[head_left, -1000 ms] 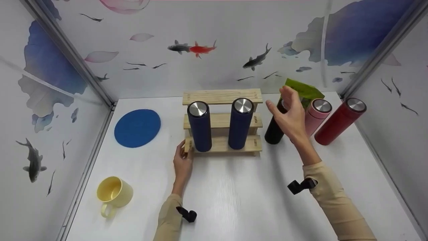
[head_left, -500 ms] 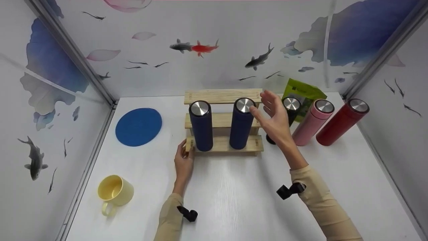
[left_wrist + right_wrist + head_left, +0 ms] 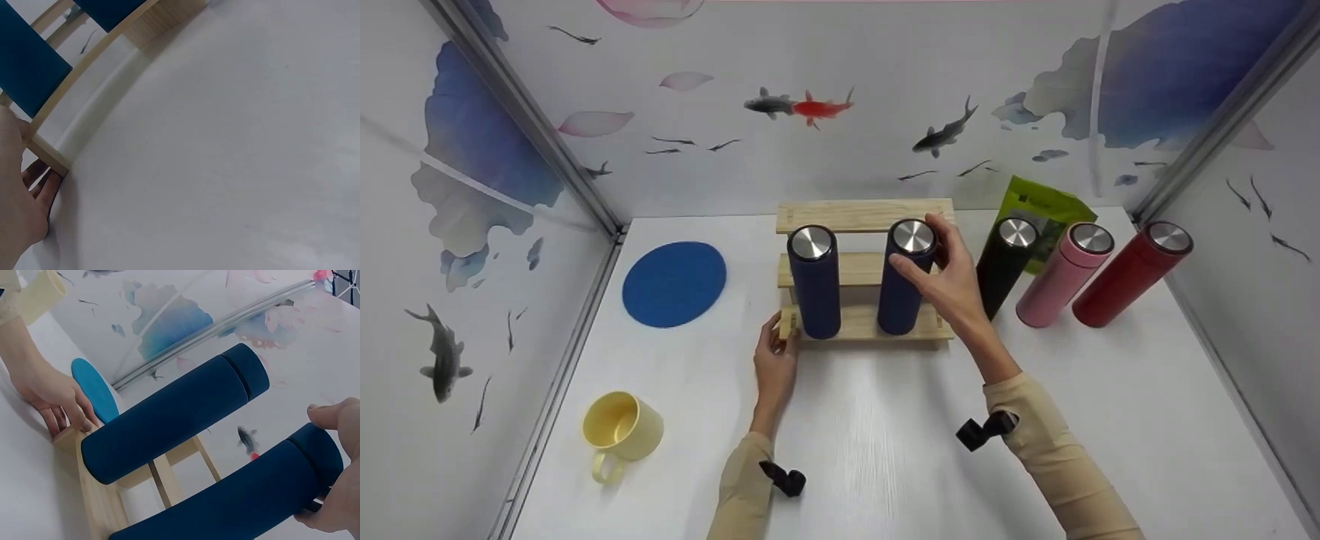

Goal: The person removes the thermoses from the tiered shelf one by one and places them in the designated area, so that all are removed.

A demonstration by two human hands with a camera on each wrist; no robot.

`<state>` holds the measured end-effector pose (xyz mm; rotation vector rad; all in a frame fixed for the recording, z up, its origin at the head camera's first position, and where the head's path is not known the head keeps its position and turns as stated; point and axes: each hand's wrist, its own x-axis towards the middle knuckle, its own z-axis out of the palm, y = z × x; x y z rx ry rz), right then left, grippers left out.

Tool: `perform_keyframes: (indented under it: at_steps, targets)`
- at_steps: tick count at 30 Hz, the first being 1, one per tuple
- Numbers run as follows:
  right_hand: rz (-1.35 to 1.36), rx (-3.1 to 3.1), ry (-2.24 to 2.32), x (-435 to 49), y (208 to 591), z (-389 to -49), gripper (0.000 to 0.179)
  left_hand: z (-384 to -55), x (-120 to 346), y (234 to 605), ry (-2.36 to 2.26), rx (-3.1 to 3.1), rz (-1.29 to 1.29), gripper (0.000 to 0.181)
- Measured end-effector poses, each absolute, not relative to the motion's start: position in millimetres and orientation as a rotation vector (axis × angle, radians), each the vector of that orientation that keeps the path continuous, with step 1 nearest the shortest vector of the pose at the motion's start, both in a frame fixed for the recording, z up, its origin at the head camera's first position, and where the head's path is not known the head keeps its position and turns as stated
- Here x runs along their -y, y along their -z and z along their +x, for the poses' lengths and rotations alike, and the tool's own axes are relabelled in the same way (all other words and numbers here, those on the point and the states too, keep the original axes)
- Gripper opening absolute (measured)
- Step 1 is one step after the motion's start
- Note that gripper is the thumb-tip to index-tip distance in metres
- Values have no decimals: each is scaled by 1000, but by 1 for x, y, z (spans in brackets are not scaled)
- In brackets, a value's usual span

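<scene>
Two navy thermos flasks stand on the lowest step of a wooden three-tier rack [image 3: 855,324]. My left hand [image 3: 775,371] holds the rack's front left end, thumb on the step and fingers at its side, as the left wrist view also shows. Around the top of the right-hand navy thermos flask [image 3: 898,300] my right hand [image 3: 952,289] curls, thumb at the near side and fingers behind the cap. In the right wrist view that thumb meets the cap's edge. The left-hand navy thermos flask [image 3: 815,296] stands untouched beside it.
Right of the rack stand a black flask [image 3: 1001,270], a pink flask [image 3: 1056,281] and a red flask [image 3: 1132,277]. A green packet [image 3: 1046,206] leans behind them. Leftward lie a blue round mat [image 3: 675,285] and a yellow mug [image 3: 637,431]. Printed walls enclose the table.
My right hand has moved left from in front of the black flask to the top of the right-hand navy thermos flask, its fingers closing round it. The left hand keeps its place on the rack.
</scene>
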<state>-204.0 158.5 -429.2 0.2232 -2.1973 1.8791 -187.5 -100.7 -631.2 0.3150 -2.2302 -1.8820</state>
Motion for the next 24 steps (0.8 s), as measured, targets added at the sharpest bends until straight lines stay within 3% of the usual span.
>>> perform_keyframes:
  at_steps: [24]
  targets:
    - [214, 2248, -1834, -167, 439, -194, 70, -189, 100, 632, 1873, 2225, 343, 47]
